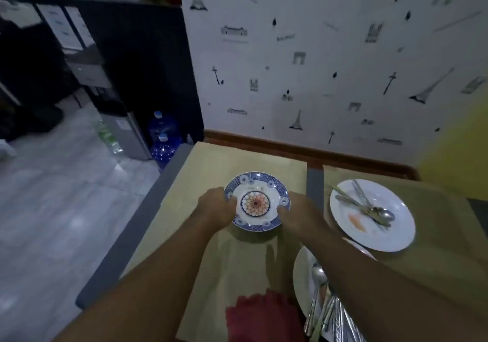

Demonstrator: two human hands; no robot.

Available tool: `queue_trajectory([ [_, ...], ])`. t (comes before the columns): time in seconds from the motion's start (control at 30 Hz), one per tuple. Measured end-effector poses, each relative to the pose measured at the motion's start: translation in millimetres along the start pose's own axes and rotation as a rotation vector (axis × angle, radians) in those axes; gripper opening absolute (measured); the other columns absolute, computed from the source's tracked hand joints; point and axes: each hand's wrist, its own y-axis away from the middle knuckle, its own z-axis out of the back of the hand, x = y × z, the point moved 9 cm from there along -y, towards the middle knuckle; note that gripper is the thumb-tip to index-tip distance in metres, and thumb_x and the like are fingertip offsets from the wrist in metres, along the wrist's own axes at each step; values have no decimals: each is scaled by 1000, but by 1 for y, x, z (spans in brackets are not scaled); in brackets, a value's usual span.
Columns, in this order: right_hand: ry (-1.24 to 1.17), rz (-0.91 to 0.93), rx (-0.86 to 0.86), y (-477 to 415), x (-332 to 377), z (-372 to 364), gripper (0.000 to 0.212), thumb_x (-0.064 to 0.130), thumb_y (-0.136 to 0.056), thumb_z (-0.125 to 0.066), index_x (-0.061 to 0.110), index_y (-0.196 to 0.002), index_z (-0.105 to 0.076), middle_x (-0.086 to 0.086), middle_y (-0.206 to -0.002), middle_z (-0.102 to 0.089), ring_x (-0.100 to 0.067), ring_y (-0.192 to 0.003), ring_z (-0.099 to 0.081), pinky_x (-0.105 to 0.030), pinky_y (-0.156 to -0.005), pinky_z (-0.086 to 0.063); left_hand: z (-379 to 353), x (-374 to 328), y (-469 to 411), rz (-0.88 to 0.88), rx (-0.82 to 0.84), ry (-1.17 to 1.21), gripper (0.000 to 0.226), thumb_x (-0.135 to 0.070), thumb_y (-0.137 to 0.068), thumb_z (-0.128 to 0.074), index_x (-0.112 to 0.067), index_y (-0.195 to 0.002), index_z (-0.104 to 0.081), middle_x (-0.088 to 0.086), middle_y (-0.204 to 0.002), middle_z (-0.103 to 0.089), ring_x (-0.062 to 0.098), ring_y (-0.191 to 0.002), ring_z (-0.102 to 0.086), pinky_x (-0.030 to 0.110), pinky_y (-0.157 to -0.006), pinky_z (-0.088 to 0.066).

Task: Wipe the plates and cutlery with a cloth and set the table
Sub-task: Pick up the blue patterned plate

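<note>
A small plate (pixel 257 183) with a blue patterned rim and an orange flower centre sits on the tan table covering, far middle. My left hand (pixel 215 207) grips its left rim and my right hand (pixel 295 215) grips its right rim. A red cloth (pixel 260 315) lies at the near edge between my forearms. A white plate (pixel 390 236) at the right carries a spoon and forks (pixel 369 209) and an orange smear. Another white plate (pixel 302 278) near my right forearm holds several pieces of cutlery (pixel 324 312).
The table (pixel 211 162) stands against a wall with tower-print wallpaper. Its grey left edge (pixel 126 236) borders an open tiled floor. Two blue water jugs (pixel 162 141) and a dispenser stand beyond the far left corner. A yellow blur fills the right edge.
</note>
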Motion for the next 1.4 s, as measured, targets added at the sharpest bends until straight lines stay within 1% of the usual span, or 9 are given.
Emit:
queue_trajectory([
  [0.2, -148, -206, -10, -28, -21, -31, 38, 35, -87, -57, 21, -122, -60, -1, -117, -65, -23, -99, -64, -34, -81, -54, -24, 37, -46, 123, 40, 200, 56, -38, -101, -51, 1, -141, -45, 20, -148, -47, 33, -134, -47, 36, -105, -40],
  [0.37, -286, -340, -13, -45, -33, -41, 30, 31, -89, -57, 18, -116, -64, -3, -110, -68, -24, -99, -66, -38, -85, -57, -37, 50, -73, 175, 124, 362, 53, -41, -100, -49, 0, -135, -51, 15, -135, -55, 29, -123, -55, 28, -91, -41],
  [0.43, -350, -395, -26, -47, -38, -44, 25, 32, -89, -58, 17, -109, -65, -4, -106, -70, -24, -95, -68, -44, -87, -58, -42, 54, -80, 214, 179, 486, 53, -50, -91, -47, -5, -117, -62, 9, -120, -65, 30, -111, -63, 39, -98, -50],
  [0.5, -394, -438, -49, -49, -40, -42, 22, 32, -88, -57, 16, -99, -66, -5, -97, -72, -24, -88, -70, -42, -84, -59, -46, 59, -87, 256, 199, 592, 47, -49, -90, -46, -9, -101, -68, 10, -103, -71, 27, -94, -69, 51, -91, -56],
  [0.67, -503, -556, -74, -52, -44, -39, 19, 23, -90, -57, 10, -84, -70, -11, -87, -74, -29, -84, -71, -45, -84, -57, -46, 63, -95, 374, 244, 702, 34, -34, -99, -43, -8, -93, -64, 10, -93, -70, 25, -77, -66, 38, -69, -59],
  [0.8, -596, -627, -67, -51, -46, -39, 18, 22, -91, -59, 10, -87, -71, -10, -89, -75, -28, -85, -72, -49, -89, -57, -42, 66, -97, 387, 256, 705, 46, -41, -100, -37, -6, -103, -66, 15, -99, -72, 28, -85, -69, 35, -59, -61],
  [1.03, -659, -588, -126, -48, -35, -24, 12, 18, -95, -59, 15, -86, -65, -8, -90, -71, -26, -84, -71, -48, -86, -58, -30, 60, -93, 329, 239, 748, 38, -41, -102, -38, -11, -109, -61, 10, -101, -69, 24, -87, -67, 29, -48, -56],
  [1.23, -722, -461, -129, -28, -13, 0, 19, 20, -93, -55, 17, -106, -70, -3, -95, -74, -20, -89, -70, -43, -81, -60, -14, 62, -62, 267, 266, 764, 14, -27, -100, -55, -17, -110, -54, 10, -96, -72, 26, -77, -72, 36, -62, -61],
  [1.4, -727, -407, -86, 10, -5, 6, 16, 23, -97, -56, 18, -107, -66, 0, -95, -71, -15, -87, -66, -34, -74, -54, -23, 76, -15, 304, 296, 934, 18, -12, -98, -59, -19, -114, -55, 13, -95, -76, 31, -85, -75, 43, -68, -63],
])
